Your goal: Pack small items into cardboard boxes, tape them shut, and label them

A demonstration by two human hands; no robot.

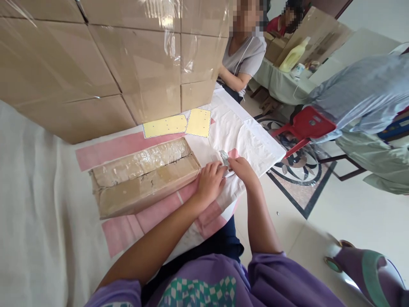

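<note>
While the right hand [243, 169] is pinching a white piece [224, 157] near mid-frame, the left hand [210, 181] is resting beside it, grip unclear, this handling step probably needing steadiness next.

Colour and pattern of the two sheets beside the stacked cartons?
Yellow sheets, with small dark marks; head view.

Free passage over the tablecloth [257, 143] at far right, but long carton [150, 181] and box stack [143, 64] in the way leftward.
</note>
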